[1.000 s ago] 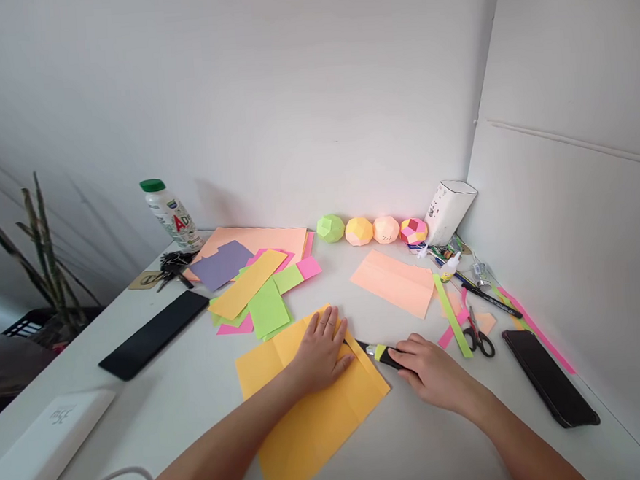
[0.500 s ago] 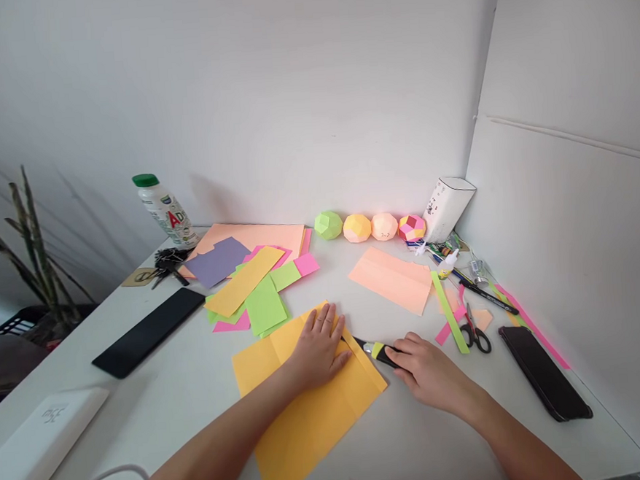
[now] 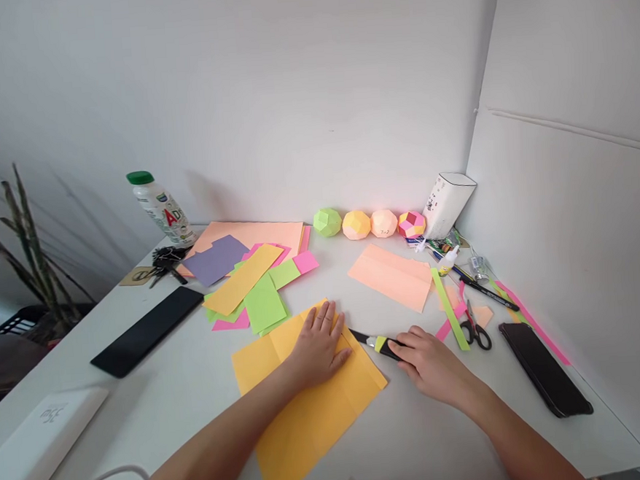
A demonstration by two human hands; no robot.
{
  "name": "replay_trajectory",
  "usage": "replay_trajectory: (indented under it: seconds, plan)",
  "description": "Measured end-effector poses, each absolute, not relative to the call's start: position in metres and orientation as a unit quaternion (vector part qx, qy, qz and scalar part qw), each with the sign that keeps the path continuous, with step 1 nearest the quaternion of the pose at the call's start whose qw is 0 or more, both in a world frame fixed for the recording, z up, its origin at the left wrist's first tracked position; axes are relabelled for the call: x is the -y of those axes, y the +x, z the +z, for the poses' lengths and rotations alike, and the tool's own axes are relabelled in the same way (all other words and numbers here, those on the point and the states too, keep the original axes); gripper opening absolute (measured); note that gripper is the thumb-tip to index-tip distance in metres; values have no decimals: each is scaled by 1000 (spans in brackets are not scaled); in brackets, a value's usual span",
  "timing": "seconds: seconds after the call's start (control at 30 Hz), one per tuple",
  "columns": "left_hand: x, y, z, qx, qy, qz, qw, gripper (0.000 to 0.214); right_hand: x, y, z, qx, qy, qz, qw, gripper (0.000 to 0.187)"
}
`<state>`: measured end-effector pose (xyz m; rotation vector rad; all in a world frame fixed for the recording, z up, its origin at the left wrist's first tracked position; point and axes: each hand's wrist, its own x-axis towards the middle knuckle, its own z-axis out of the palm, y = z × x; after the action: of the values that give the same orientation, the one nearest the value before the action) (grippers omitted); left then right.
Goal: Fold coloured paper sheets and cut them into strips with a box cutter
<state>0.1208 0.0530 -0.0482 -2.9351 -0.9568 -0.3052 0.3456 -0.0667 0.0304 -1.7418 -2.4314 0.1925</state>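
Observation:
Flat on the yellow-orange paper lies my left hand, fingers stretched out and pressing near its upper right edge. The sheet has crease lines, and a narrow folded strip runs along its right edge. My right hand is wrapped round a black and yellow-green utility knife. Its dark blade points left, with the tip at the folded edge close to my left fingers. Whether the blade tip is inside the fold I cannot tell.
Behind the sheet lie coloured paper pieces and a peach sheet. Several paper balls line the wall. Scissors, a glue bottle and a black phone are at right. A white power bank lies at left.
My right hand has drawn the utility knife slightly to the right, and more of its blade shows. My left hand stays on the yellow-orange paper.

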Motion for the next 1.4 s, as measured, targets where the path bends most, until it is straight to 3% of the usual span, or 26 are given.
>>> replay_trajectory:
  seconds: [0.5,0.73,1.4]
  plan:
    - [-55,120,-51,310,-945,-104,15,75,51,337,24,812,-580,17,64,32]
    - [-55,120,-55,311,-935,-171,4,66,44,333,20,808,-587,9,60,32]
    - [-55,121,-51,314,-934,-170,1,59,20,322,14,797,-601,-2,53,35]
